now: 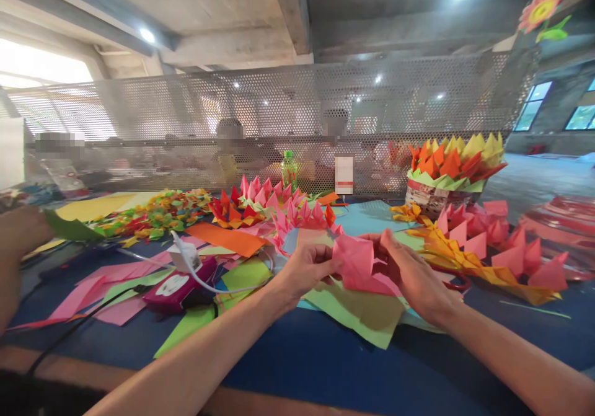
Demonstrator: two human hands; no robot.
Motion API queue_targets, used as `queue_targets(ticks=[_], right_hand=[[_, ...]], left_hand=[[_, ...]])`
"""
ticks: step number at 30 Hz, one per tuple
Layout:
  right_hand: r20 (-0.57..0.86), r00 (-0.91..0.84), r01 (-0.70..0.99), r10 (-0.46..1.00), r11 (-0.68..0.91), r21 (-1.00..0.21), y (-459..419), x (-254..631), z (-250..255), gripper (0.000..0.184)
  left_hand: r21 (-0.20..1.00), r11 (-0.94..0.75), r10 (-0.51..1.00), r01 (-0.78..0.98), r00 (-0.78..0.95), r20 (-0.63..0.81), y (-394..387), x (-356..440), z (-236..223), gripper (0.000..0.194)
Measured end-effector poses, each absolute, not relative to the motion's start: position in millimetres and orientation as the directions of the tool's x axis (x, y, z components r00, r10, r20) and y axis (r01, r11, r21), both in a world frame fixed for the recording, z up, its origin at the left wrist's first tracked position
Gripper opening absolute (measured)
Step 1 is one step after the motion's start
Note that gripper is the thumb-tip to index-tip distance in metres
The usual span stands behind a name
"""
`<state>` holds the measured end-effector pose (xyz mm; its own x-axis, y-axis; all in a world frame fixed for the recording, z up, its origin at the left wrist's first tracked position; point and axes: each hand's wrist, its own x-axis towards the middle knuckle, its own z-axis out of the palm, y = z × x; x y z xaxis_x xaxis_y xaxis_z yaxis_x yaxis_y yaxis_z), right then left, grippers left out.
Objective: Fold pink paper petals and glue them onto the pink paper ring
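Note:
A small piece of pink paper is held up in front of me, its sheet curved. My left hand is closed on its left edge in a pinch between thumb and fingers. At its right edge my right hand curls round the paper, some fingertips hidden behind it. Beneath both hands lie light green paper sheets and more pink paper. Just beyond them stands a cluster of folded pink paper points, and folded pink pieces sit with orange ones on the right.
An orange and yellow paper lotus stands back right. Left are a purple power strip with a white cable, an orange paper strip and a scrap pile. Another person's arm reaches in. A perforated metal screen runs behind.

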<state>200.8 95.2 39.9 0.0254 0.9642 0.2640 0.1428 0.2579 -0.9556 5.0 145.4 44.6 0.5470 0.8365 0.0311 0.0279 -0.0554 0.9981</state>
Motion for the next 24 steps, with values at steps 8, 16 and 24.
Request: queue_targets(ticks=[8, 16, 24], right_hand=[[0.341, -0.028, 0.303, 0.940, 0.333, -0.893, 102, 203, 36, 0.045], [0.432, -0.120, 0.423, 0.894, 0.439, -0.793, 107, 206, 30, 0.036], [0.472, -0.151, 0.489, 0.869, 0.481, -0.728, 111, 205, 23, 0.030]], left_hand=[[0.999, -0.029, 0.779, 0.022, 0.627, 0.009, 146, 6, 42, 0.036], [0.999, -0.052, 0.818, -0.002, 0.573, 0.044, 151, 3, 44, 0.044], [0.996, -0.087, 0.792, -0.023, 0.605, 0.083, 151, 3, 42, 0.047]])
